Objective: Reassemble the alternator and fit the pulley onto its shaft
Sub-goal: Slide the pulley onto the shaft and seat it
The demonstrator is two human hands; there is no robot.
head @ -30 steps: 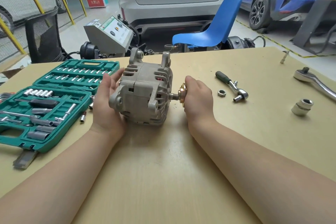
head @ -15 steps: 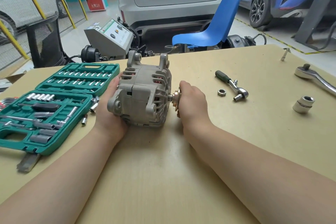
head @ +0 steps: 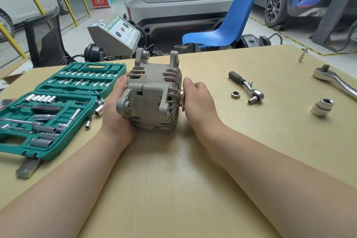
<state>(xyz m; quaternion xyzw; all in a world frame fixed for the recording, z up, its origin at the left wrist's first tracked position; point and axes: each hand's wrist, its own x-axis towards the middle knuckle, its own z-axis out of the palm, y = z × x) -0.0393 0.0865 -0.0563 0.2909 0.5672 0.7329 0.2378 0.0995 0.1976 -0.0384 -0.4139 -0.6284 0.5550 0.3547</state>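
Two hands were engaged on the alternator [head: 152,100], which lay on its side at the middle of the surface [head: 173,179]. Its rear was cupped by the left hand [head: 116,114], fingers curled round the housing, evidently as a brace. The brass-coloured pulley [head: 182,100] was pressed against the front face by the right hand [head: 197,102], fingers wrapped over it, apparently to seat it. A nut [head: 235,94] lay nearby, unfitted.

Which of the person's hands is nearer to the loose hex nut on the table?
Right. The right hand, pressing the pulley, lies just left of the hex nut; the left hand is beyond the alternator.
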